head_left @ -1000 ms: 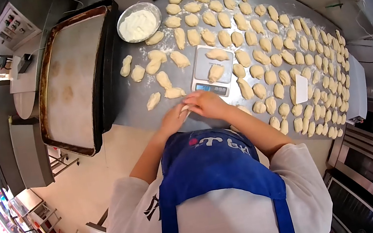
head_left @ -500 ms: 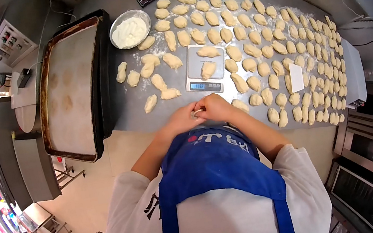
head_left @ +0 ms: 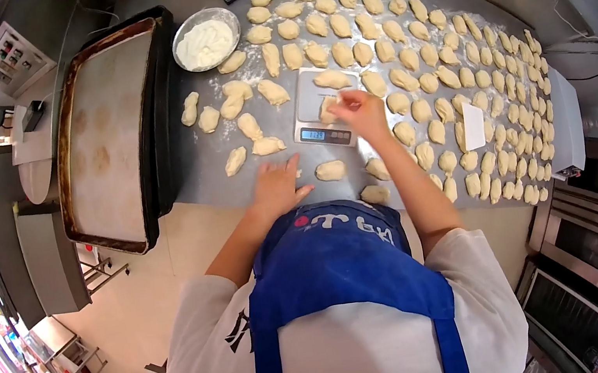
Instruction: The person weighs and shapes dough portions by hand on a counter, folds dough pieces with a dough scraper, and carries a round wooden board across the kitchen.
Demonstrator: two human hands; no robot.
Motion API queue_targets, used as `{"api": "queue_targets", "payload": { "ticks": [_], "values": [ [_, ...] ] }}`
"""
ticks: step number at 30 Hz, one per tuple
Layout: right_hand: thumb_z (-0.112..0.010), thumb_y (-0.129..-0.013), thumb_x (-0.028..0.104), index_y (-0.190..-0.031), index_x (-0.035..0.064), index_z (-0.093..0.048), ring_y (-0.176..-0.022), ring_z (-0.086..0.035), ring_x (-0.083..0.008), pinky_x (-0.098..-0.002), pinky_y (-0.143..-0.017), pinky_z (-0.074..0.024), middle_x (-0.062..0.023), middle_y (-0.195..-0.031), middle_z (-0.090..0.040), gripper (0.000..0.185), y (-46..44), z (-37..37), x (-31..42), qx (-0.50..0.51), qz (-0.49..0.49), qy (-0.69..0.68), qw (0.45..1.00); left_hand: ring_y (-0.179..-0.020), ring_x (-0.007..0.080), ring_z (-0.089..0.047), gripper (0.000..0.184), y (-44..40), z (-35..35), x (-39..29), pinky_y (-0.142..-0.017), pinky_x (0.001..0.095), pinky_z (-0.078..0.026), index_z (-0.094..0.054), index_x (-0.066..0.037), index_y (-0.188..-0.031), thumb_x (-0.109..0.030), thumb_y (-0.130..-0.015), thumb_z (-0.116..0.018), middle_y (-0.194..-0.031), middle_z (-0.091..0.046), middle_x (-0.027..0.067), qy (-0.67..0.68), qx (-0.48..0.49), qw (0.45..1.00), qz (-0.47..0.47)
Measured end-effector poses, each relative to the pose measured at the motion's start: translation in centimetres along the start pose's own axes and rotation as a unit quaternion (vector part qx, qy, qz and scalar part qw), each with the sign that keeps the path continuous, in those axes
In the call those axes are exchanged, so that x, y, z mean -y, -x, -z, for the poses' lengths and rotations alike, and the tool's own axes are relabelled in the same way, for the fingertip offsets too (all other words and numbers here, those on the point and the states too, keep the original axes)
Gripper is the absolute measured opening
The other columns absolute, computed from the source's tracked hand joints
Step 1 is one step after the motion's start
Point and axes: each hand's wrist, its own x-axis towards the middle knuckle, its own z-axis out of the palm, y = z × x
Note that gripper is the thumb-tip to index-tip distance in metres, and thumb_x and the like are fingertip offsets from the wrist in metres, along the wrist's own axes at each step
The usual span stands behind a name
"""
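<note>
The right hand's (head_left: 363,112) fingers bend in at a dough piece (head_left: 328,112) on the scale (head_left: 309,111), though whether they grip it I cannot tell; the left hand (head_left: 278,187) has its fingers apart over the steel table (head_left: 207,154); beyond those fingers stands a flour bowl (head_left: 207,42), left of them a baking tray (head_left: 100,133) and pale floor (head_left: 184,257); well right of both hands' fingers, ovens (head_left: 595,255).

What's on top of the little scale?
The scale holds one dough piece in full view and a second dough piece partly covered by the right hand. I can't see underneath them.
</note>
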Motion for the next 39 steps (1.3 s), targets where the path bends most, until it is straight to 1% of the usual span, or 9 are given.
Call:
{"api": "queue_targets", "payload": {
  "ticks": [4,12,16,20,25,27,34,36,39],
  "values": [
    [-0.075,-0.072,0.027,-0.090,0.0003,-0.067,-0.078,-0.062,-0.0295,-0.0414,-0.070,-0.0491,-0.0141,-0.085,-0.065,0.033,-2.1,0.7,-2.1,0.126,0.111,0.201,0.965,-0.106,0.0295,-0.053,0.072,0.4,-0.6,0.2,-0.093,0.0413,-0.037,-0.042,-0.004,-0.134,-0.043,-0.078,-0.066,-0.110,-0.058,0.0139,0.005,-0.014,1.000,0.009],
    [-0.068,-0.074,0.011,-0.097,0.0052,-0.060,-0.097,-0.050,-0.0345,-0.0441,-0.084,-0.0413,-0.0127,-0.101,-0.054,0.025,-0.1,-0.9,-1.2,-0.071,0.228,0.132,0.962,-0.113,0.0315,-0.048,0.070,1.1,-1.6,1.7,-0.096,0.0420,-0.038,-0.045,-0.003,-0.129,-0.026,-0.071,-0.076,-0.117,-0.053,0.0150,0.112,-0.103,0.988,0.031],
    [-0.065,-0.068,0.007,-0.103,0.0077,-0.058,-0.101,-0.052,-0.0310,-0.0412,-0.087,-0.0407,-0.0106,-0.106,-0.055,0.035,-1.4,0.8,-0.3,0.164,0.356,0.219,0.893,-0.108,0.0342,-0.049,0.063,1.1,-2.6,2.7,-0.091,0.0433,-0.041,-0.050,-0.004,-0.121,-0.025,-0.068,-0.076,-0.113,-0.053,0.0152,0.110,-0.110,0.984,0.082],
    [-0.066,-0.065,0.013,-0.105,0.0107,-0.061,-0.101,-0.053,-0.0273,-0.0396,-0.087,-0.0419,-0.0057,-0.106,-0.060,0.040,-3.3,1.8,-2.0,0.226,0.307,0.232,0.895,-0.104,0.0354,-0.050,0.052,0.5,-4.5,3.7,-0.088,0.0447,-0.042,-0.052,-0.005,-0.114,-0.021,-0.070,-0.074,-0.108,-0.054,0.0150,0.107,-0.086,0.984,0.115],
    [-0.069,-0.064,0.028,-0.087,0.0030,-0.067,-0.082,-0.060,-0.0299,-0.0390,-0.074,-0.0485,-0.0116,-0.083,-0.065,0.034,-10.6,4.8,-2.0,0.040,0.140,0.098,0.985,-0.104,0.0360,-0.050,0.049,0.5,-3.3,3.3,-0.089,0.0451,-0.040,-0.052,-0.004,-0.113,-0.020,-0.072,-0.072,-0.109,-0.053,0.0156,0.102,-0.077,0.984,0.124],
    [-0.068,-0.071,0.027,-0.100,0.0016,-0.066,-0.082,-0.065,-0.0261,-0.0350,-0.074,-0.0507,-0.0149,-0.089,-0.068,0.039,-16.6,7.0,-3.2,-0.056,0.017,0.026,0.998,-0.103,0.0368,-0.050,0.049,0.6,-3.1,2.7,-0.090,0.0453,-0.040,-0.051,-0.003,-0.113,-0.018,-0.072,-0.072,-0.107,-0.053,0.0170,0.110,-0.105,0.978,0.141],
    [-0.064,-0.079,0.033,-0.100,0.0026,-0.067,-0.088,-0.063,-0.0332,-0.0404,-0.079,-0.0491,-0.0155,-0.089,-0.068,0.037,-34.2,11.8,-10.4,-0.171,0.009,0.196,0.966,-0.102,0.0379,-0.049,0.042,1.5,-3.8,2.3,-0.087,0.0456,-0.041,-0.052,-0.005,-0.109,-0.015,-0.073,-0.070,-0.107,-0.051,0.0180,0.107,-0.100,0.968,0.203],
    [-0.064,-0.079,0.030,-0.104,0.0025,-0.066,-0.104,-0.056,-0.0348,-0.0411,-0.089,-0.0447,-0.0175,-0.097,-0.066,0.038,-34.1,10.3,-12.9,-0.216,0.075,0.438,0.870,-0.101,0.0384,-0.050,0.039,2.0,-3.9,2.4,-0.086,0.0453,-0.042,-0.051,-0.004,-0.110,-0.015,-0.076,-0.067,-0.107,-0.053,0.0190,0.139,-0.097,0.961,0.216],
    [-0.060,-0.082,0.023,-0.105,0.0000,-0.064,-0.110,-0.054,-0.0334,-0.0392,-0.094,-0.0424,-0.0192,-0.112,-0.062,0.032,-26.4,8.1,-5.9,-0.191,0.158,0.191,0.950,-0.098,0.0391,-0.054,0.035,1.8,-2.7,3.0,-0.085,0.0442,-0.044,-0.050,-0.004,-0.114,-0.016,-0.083,-0.061,-0.105,-0.057,0.0204,0.255,-0.073,0.935,0.236]
  ]
}}
